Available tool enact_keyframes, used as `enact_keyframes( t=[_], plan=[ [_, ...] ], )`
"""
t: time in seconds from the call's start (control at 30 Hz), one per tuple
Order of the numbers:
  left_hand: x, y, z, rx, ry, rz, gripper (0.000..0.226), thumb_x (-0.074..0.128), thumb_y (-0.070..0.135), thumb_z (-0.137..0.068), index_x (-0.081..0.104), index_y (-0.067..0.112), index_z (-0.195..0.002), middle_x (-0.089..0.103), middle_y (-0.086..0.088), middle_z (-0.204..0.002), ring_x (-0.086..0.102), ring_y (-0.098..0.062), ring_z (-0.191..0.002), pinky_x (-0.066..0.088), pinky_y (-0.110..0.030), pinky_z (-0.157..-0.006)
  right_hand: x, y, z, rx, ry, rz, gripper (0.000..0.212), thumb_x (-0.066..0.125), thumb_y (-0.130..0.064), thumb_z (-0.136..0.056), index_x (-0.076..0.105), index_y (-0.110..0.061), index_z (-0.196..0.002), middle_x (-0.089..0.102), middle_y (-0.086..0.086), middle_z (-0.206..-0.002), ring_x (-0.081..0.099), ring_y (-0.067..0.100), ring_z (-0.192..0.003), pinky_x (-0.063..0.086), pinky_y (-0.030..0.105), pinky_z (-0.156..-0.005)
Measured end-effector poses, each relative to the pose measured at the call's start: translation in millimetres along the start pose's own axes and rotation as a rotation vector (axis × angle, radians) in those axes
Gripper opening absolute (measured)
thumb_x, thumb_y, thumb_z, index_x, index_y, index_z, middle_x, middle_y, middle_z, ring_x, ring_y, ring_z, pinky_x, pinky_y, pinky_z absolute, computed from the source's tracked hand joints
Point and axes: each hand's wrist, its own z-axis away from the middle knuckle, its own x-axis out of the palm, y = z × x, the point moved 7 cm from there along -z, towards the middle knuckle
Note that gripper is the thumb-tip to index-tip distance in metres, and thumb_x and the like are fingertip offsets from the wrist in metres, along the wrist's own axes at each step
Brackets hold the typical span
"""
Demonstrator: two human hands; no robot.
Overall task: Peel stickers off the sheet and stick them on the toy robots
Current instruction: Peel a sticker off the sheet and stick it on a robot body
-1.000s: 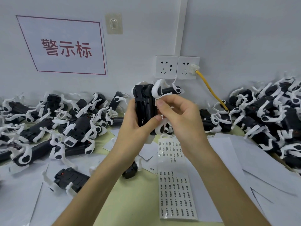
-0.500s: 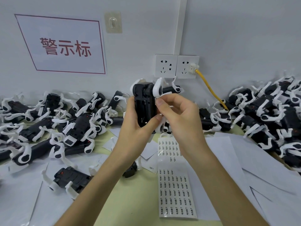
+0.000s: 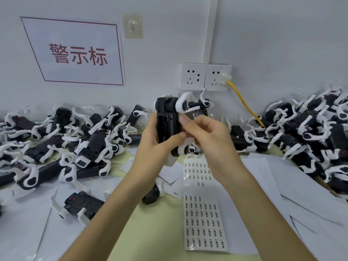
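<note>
My left hand (image 3: pixel 157 143) grips a black toy robot with white legs (image 3: pixel 168 121), held upright above the table with its underside towards me. My right hand (image 3: pixel 205 137) is at the robot's right side, thumb and forefinger pinching at a small sticker (image 3: pixel 183 115) against the black body; the sticker itself is barely visible. The sticker sheet (image 3: pixel 204 213), a long clear strip printed with rows of small labels, lies flat on the table below my hands.
Piles of black-and-white toy robots cover the table at left (image 3: pixel 56 146) and right (image 3: pixel 310 136). One robot (image 3: pixel 82 206) lies alone at lower left. White paper sheets (image 3: pixel 293 187) lie around. A yellow cable (image 3: pixel 244 104) runs from the wall socket (image 3: pixel 218 78).
Both hands and the held robot have stayed almost in place; my right thumb and forefinger have shifted slightly along the robot's right edge.
</note>
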Motion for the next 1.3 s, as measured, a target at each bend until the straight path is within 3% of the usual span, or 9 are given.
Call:
enact_keyframes(
  t=[0.17,0.27,0.33,0.43,0.57,0.77,1.03,1.2,1.3],
  plan=[
    [2.9,-8.7,-1.9,-0.138,-0.081,0.176,0.034,0.067,0.018,-0.082,0.07,0.017,-0.115,0.076,0.001,-0.103,0.072,-0.013,-0.096,0.052,-0.019,-0.077,1.0,-7.3,-3.6,-0.071,-0.14,-0.001,0.025,0.062,-0.031,-0.101,0.072,-0.019,-0.081,0.071,-0.003,-0.079,0.066,0.009,-0.073,0.051,0.016,-0.066],
    [7.3,-11.1,-0.2,-0.154,-0.126,0.178,0.037,0.067,0.02,-0.081,0.07,0.017,-0.117,0.074,-0.004,-0.103,0.071,-0.016,-0.098,0.052,-0.025,-0.08,2.3,-11.8,-2.3,-0.148,-0.13,0.052,0.035,0.069,-0.041,-0.09,0.068,-0.006,-0.089,0.069,0.019,-0.086,0.065,0.027,-0.077,0.057,0.04,-0.079],
    [10.9,-13.3,1.7,-0.159,-0.147,0.145,0.037,0.068,0.022,-0.081,0.069,0.017,-0.117,0.073,-0.006,-0.104,0.07,-0.018,-0.1,0.051,-0.03,-0.084,5.2,-15.8,0.0,-0.202,-0.109,0.072,0.046,0.068,-0.04,-0.088,0.058,0.005,-0.089,0.06,0.029,-0.084,0.058,0.028,-0.074,0.053,0.049,-0.075],
    [10.5,-15.4,2.7,-0.187,-0.159,0.108,0.038,0.071,0.024,-0.079,0.068,0.017,-0.116,0.074,-0.006,-0.099,0.071,-0.018,-0.093,0.052,-0.028,-0.078,9.1,-16.7,1.0,-0.242,-0.153,0.087,0.041,0.064,-0.025,-0.097,0.044,0.006,-0.078,0.043,0.017,-0.067,0.043,0.023,-0.063,0.04,0.037,-0.06],
    [5.6,-14.0,2.6,-0.201,-0.202,0.043,0.03,0.071,0.025,-0.079,0.068,0.017,-0.108,0.074,-0.008,-0.09,0.071,-0.02,-0.084,0.051,-0.032,-0.077,12.4,-15.9,3.2,-0.229,-0.229,0.032,0.032,0.06,-0.019,-0.097,0.046,-0.008,-0.071,0.042,0.01,-0.061,0.042,0.015,-0.053,0.036,0.024,-0.049],
    [0.8,-15.8,0.7,-0.2,-0.18,-0.004,0.029,0.071,0.027,-0.078,0.066,0.016,-0.104,0.072,-0.004,-0.085,0.069,-0.016,-0.079,0.049,-0.03,-0.076,17.4,-13.1,3.7,-0.225,-0.289,0.048,0.037,0.053,-0.023,-0.098,0.044,0.009,-0.08,0.048,0.014,-0.07,0.049,0.026,-0.063,0.04,0.038,-0.058],
    [1.4,-18.5,-0.4,-0.208,-0.197,0.005,0.024,0.072,0.023,-0.078,0.063,0.012,-0.098,0.069,-0.004,-0.08,0.065,-0.017,-0.073,0.047,-0.029,-0.072,14.1,-5.3,3.3,-0.15,-0.337,0.088,0.036,0.048,-0.011,-0.107,0.051,-0.018,-0.072,0.052,-0.012,-0.061,0.053,0.009,-0.059,0.047,0.024,-0.058],
    [-3.4,-19.4,-2.3,-0.239,-0.156,0.099,0.031,0.073,0.019,-0.074,0.068,0.009,-0.102,0.071,-0.008,-0.083,0.07,-0.02,-0.076,0.055,-0.023,-0.064,15.2,-7.1,3.1,-0.159,-0.335,0.114,0.032,0.052,-0.003,-0.103,0.043,-0.011,-0.073,0.053,0.005,-0.068,0.053,0.011,-0.065,0.046,0.019,-0.062],
    [-0.8,-16.1,-2.4,-0.208,-0.174,0.085,0.023,0.073,0.028,-0.08,0.064,0.008,-0.088,0.064,-0.007,-0.078,0.065,-0.018,-0.071,0.053,-0.023,-0.062,15.7,-7.6,2.9,-0.159,-0.311,0.063,0.031,0.051,-0.009,-0.105,0.049,-0.009,-0.074,0.057,0.001,-0.065,0.054,0.015,-0.066,0.047,0.021,-0.063]
  ],
)
